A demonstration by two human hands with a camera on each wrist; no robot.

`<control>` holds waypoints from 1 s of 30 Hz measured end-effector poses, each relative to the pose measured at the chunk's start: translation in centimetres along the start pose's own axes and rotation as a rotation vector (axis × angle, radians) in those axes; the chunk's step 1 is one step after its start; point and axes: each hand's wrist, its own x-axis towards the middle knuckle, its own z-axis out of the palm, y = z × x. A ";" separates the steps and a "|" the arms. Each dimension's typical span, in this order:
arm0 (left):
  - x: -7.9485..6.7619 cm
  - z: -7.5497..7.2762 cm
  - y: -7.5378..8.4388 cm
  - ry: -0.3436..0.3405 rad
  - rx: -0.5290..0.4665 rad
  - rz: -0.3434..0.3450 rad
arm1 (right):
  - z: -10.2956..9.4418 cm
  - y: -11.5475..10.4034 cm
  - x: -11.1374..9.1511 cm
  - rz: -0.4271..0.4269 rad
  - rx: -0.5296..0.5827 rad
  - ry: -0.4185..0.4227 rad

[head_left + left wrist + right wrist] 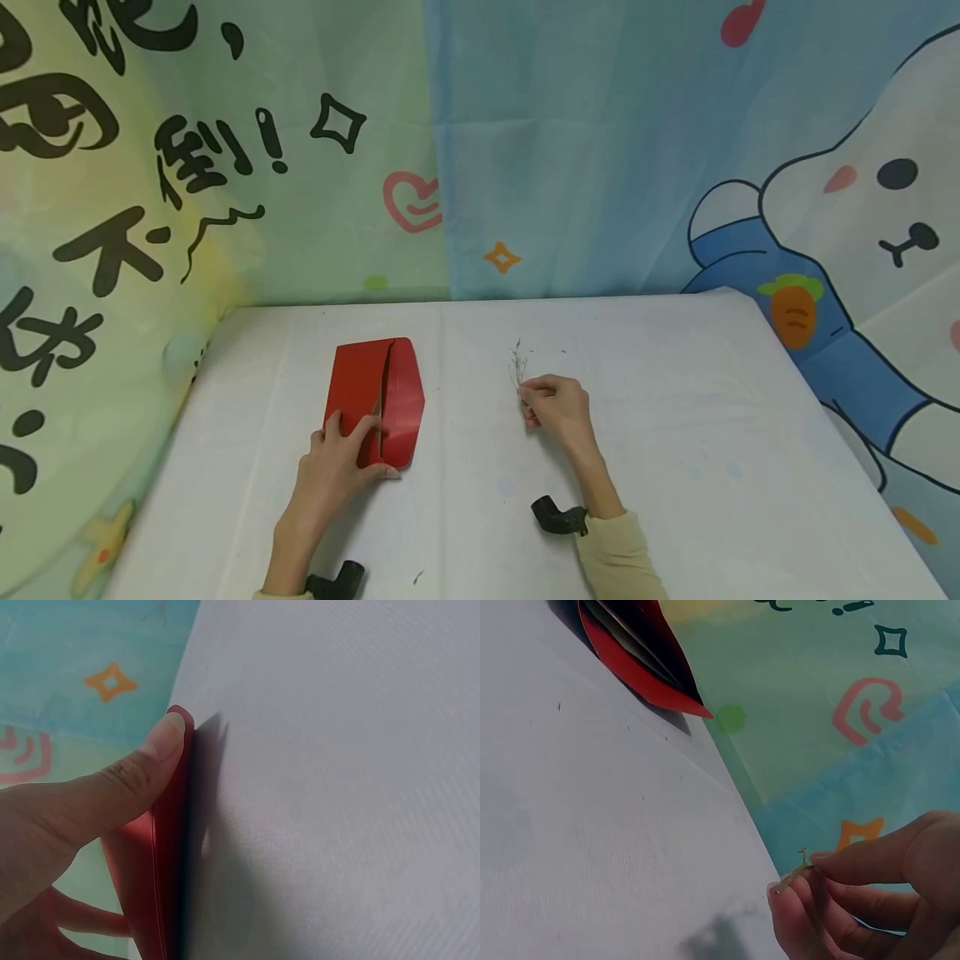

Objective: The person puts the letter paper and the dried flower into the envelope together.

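1. Red envelope [354, 379]: one, on the white-covered table [675, 475]; flap unfolded on its right side, mouth parted. A pale edge shows inside the mouth in the right wrist view; whether lining or contents, cannot tell.
2. Left hand [330, 471]: at the envelope's near end, gripping it. Thumb lies along the near edge, fingers spread over the front and mouth; the left wrist view shows the thumb pressed on the red edge.
3. Dried sprig [517, 368]: one, thin and finely branched, well to the right of the envelope; its tips point away from the person.
4. Right hand [561, 408]: right of the envelope and apart from it, thumb and forefinger narrowed to a pinch on the sprig's stem, other fingers curled beneath.
5. Small dark fragment [418, 577]: loose on the cloth, nearer the person than the envelope.
6. Black wrist mounts: two, one [339, 581] nearer the person than the envelope, the other [558, 517] to its right, beside a beige sleeve [622, 554].
7. Printed backdrop [570, 167]: beyond the envelope, with a white cartoon animal [825, 200] to its right.
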 end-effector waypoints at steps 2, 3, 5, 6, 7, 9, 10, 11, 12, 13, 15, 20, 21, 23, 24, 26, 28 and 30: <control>0.0 0.0 0.0 0.005 -0.001 0.001 | 0.3 -0.1 -0.1 -0.002 0.008 -0.006; 0.0 0.0 0.0 0.007 -0.002 0.002 | 0.5 -0.2 -0.1 -0.002 0.015 -0.009; 0.0 0.1 0.0 0.010 -0.005 0.003 | 0.8 -0.3 -0.1 -0.004 0.024 -0.011; 0.0 0.1 0.0 0.011 -0.007 0.002 | 1.0 -0.4 -0.1 -0.006 0.026 -0.013; 0.0 0.1 0.0 0.011 -0.007 0.002 | 1.2 -0.5 -0.2 -0.009 0.028 -0.015; 0.0 0.1 0.0 0.011 -0.009 0.001 | 1.5 -0.7 -0.3 -0.019 0.032 -0.021; 0.0 0.1 0.0 0.012 -0.011 0.000 | 1.6 -0.8 -0.3 -0.025 0.031 -0.024; 0.0 0.1 0.0 0.012 -0.012 -0.001 | 1.8 -0.9 -0.4 -0.031 0.030 -0.028; 0.0 0.1 0.0 0.012 -0.012 -0.002 | 2.0 -1.0 -0.5 -0.036 0.028 -0.033; 0.0 0.1 0.0 0.012 -0.013 -0.002 | 2.1 -1.1 -0.5 -0.040 0.027 -0.038; 0.0 0.1 0.0 0.013 -0.013 -0.003 | 2.5 -1.3 -0.7 -0.046 0.031 -0.050; -0.1 0.1 0.0 0.005 -0.007 -0.007 | 3.2 -1.7 -0.9 -0.065 0.046 -0.077; -0.1 0.1 0.0 0.002 -0.005 -0.009 | 3.3 -1.7 -0.9 -0.072 0.048 -0.081; -0.1 0.1 0.0 -0.001 -0.002 -0.010 | 3.6 -1.9 -0.9 -0.076 0.051 -0.088; -0.1 0.1 0.0 -0.001 -0.001 -0.011 | 3.7 -1.9 -0.9 -0.078 0.052 -0.090; 0.0 0.1 0.0 0.000 0.001 -0.012 | 3.9 -2.0 -0.9 -0.082 0.053 -0.097; 0.0 0.2 0.0 0.002 0.000 -0.013 | 4.2 -2.1 -0.9 -0.081 0.057 -0.106; 0.0 0.2 0.0 0.004 -0.004 -0.014 | 4.5 -2.2 -0.9 -0.087 0.060 -0.116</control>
